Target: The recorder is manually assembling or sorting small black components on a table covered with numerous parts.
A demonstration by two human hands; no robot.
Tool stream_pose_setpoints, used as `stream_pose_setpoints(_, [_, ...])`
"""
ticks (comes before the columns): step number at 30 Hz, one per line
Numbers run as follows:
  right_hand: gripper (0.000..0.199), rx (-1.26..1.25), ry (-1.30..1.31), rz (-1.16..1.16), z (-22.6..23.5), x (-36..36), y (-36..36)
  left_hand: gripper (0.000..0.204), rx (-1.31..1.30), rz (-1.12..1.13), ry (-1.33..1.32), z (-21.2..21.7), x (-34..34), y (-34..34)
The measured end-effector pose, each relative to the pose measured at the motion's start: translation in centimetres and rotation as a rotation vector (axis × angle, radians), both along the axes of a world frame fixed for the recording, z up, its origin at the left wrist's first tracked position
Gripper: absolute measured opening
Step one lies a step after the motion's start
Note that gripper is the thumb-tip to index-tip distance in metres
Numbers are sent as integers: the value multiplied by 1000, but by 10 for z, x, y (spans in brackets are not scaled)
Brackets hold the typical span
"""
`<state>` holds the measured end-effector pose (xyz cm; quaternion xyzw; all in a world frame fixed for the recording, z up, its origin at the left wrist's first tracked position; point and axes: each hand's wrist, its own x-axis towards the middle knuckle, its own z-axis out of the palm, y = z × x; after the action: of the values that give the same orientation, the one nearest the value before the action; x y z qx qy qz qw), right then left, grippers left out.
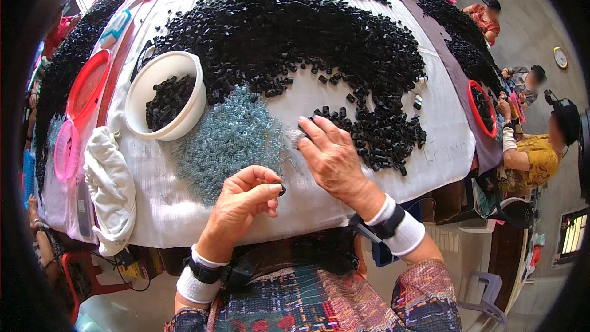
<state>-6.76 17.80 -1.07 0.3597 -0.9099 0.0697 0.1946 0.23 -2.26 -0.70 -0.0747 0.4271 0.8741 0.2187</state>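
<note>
My left hand pinches a small black cap between thumb and fingertips, just off the cloth's near part. My right hand is palm down with its fingers stretched forward and apart. Its fingertips are at the edge of a heap of small clear bluish plastic pieces, where some pieces look smeared by motion. Beside those fingers lie loose black caps, part of a wide black pile. What lies under the right palm is hidden.
A white bowl with black caps stands left of the clear heap. Further left are a crumpled white cloth, a pink basket and a red basket. Another red basket is at right, near a seated person in yellow.
</note>
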Motion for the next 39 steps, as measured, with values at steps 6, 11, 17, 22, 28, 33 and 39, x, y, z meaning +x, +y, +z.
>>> stream_pose_setpoints(6, [27, 100, 20, -78, -7, -10, 24, 11, 10, 26, -10, -3, 2, -8])
stream_pose_setpoints(11, [24, 15, -193, -143, 14, -30, 53, 12, 20, 19, -31, -4, 1, -11])
stream_pose_setpoints(17, [29, -155, -308, -132, 27, -101, 53, 13, 25, -5, -9, 0, -1, -13])
stream_pose_setpoints(22, [33, -147, -424, -239, 22, -154, 23, 13, 5, 33, 11, 6, -1, -18])
stream_pose_setpoints(28, [42, -79, -631, -260, 19, -158, -25, 13, 30, 67, 5, 3, -5, -18])
stream_pose_setpoints(33, [40, -38, -542, -128, 16, -132, -23, 13, 29, 57, -1, 3, -8, -15])
stream_pose_setpoints(39, [24, -150, -603, 83, 17, -98, 0, 13, 45, 56, 27, 3, -7, -12])
